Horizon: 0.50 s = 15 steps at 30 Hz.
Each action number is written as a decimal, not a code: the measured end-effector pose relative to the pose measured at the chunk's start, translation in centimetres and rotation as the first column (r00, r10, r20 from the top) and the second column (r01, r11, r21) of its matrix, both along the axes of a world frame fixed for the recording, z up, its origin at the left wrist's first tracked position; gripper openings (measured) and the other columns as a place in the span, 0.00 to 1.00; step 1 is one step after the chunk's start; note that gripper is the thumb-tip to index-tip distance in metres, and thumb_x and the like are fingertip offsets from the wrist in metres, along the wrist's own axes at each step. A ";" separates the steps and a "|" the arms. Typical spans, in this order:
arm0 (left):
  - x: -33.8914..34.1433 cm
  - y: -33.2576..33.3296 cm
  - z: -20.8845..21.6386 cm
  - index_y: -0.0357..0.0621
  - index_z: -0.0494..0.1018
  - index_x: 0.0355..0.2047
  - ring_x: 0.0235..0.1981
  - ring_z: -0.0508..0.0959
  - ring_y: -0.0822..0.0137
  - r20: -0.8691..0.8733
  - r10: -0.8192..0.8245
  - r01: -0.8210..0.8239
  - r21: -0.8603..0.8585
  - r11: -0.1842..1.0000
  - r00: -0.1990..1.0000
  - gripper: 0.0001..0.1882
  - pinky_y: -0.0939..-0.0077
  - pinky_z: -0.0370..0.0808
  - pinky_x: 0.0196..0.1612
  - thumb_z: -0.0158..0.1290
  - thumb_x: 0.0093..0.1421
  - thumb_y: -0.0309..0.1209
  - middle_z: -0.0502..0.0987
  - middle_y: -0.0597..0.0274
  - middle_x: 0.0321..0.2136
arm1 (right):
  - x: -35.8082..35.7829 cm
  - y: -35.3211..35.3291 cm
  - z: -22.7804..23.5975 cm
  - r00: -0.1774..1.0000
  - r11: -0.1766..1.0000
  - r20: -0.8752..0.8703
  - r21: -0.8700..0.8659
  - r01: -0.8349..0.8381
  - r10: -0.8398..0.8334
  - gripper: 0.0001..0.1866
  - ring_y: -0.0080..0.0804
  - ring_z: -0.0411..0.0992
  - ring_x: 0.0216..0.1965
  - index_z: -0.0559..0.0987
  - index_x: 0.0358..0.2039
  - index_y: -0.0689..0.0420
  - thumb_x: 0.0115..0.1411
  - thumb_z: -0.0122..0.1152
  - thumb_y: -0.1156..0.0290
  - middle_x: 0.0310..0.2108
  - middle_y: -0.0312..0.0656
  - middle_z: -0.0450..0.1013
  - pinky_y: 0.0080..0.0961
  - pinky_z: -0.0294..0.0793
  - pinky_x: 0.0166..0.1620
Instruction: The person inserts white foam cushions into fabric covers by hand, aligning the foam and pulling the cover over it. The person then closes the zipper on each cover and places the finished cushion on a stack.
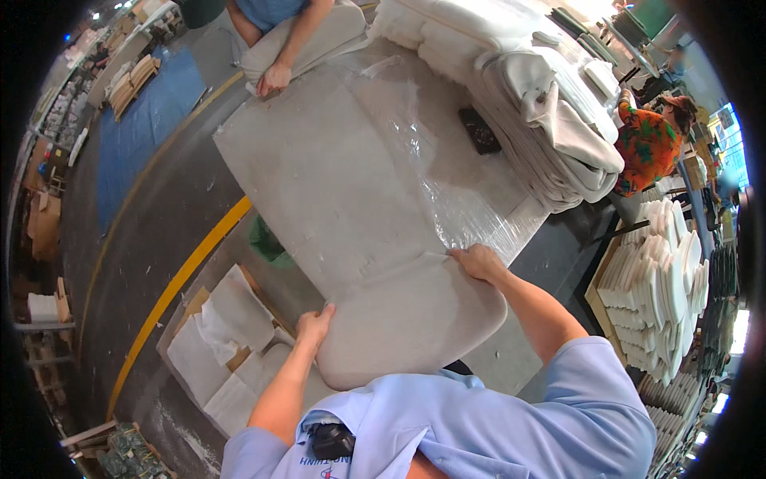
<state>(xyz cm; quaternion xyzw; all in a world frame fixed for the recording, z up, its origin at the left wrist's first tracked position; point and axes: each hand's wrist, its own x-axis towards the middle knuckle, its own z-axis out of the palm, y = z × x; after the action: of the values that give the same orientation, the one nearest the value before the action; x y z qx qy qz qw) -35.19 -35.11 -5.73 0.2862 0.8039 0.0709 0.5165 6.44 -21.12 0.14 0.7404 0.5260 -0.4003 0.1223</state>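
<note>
A pale grey-beige sheet of padded fabric [335, 191] lies along the table, its near end with rounded corners hanging over the front edge toward my body. My left hand [315, 323] is closed on the sheet's left edge, thumb on top. On the opposite edge, my right hand [479, 262] grips the same sheet, fingers bent around the border. A slight crease crosses the sheet between my hands. Clear plastic film [447, 207] covers the tabletop right of the sheet. At the far end, a co-worker's hand [274, 78] rests by a folded stack of similar fabric [311, 40].
A tall pile of folded pale fabric [550, 128] stands at the table's right, beside a dark flat object [479, 131]. White pieces [215, 335] fill a container at lower left. Stacked white pads [650, 279] stand right. Another person [650, 148] is beyond the pile.
</note>
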 end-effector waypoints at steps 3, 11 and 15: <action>0.3 -0.3 0.4 0.23 0.72 0.62 0.58 0.81 0.49 0.233 0.207 -0.228 0.065 0.972 0.950 0.46 0.59 0.76 0.61 0.61 0.65 0.60 0.80 0.40 0.58 | 1.3 -0.9 -0.4 0.998 0.997 -0.055 0.071 0.036 -0.032 0.38 0.59 0.77 0.59 0.86 0.51 0.64 0.71 0.51 0.37 0.54 0.59 0.80 0.47 0.73 0.63; -1.4 -2.6 6.5 0.35 0.62 0.73 0.69 0.69 0.57 0.722 0.203 -0.459 0.176 0.871 0.662 0.50 0.60 0.66 0.70 0.55 0.67 0.67 0.69 0.53 0.69 | 2.5 -6.1 5.9 0.859 0.743 -0.467 0.496 0.450 -0.208 0.27 0.36 0.76 0.38 0.82 0.38 0.61 0.76 0.51 0.47 0.33 0.41 0.79 0.35 0.74 0.44; -1.9 0.9 9.1 0.40 0.70 0.63 0.65 0.70 0.62 0.772 0.069 -0.633 0.463 0.620 0.632 0.41 0.63 0.64 0.69 0.44 0.72 0.68 0.73 0.58 0.63 | 1.1 -9.7 7.0 0.518 0.413 -0.848 0.435 0.800 -0.111 0.25 0.20 0.65 0.31 0.77 0.34 0.56 0.79 0.49 0.48 0.28 0.29 0.71 0.24 0.66 0.36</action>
<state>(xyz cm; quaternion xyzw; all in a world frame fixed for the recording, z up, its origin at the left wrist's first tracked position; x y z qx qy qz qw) -37.14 -34.16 3.38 0.2321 0.5016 0.5802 0.5983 7.56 -30.79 7.10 0.6144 0.3937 -0.3856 -0.5647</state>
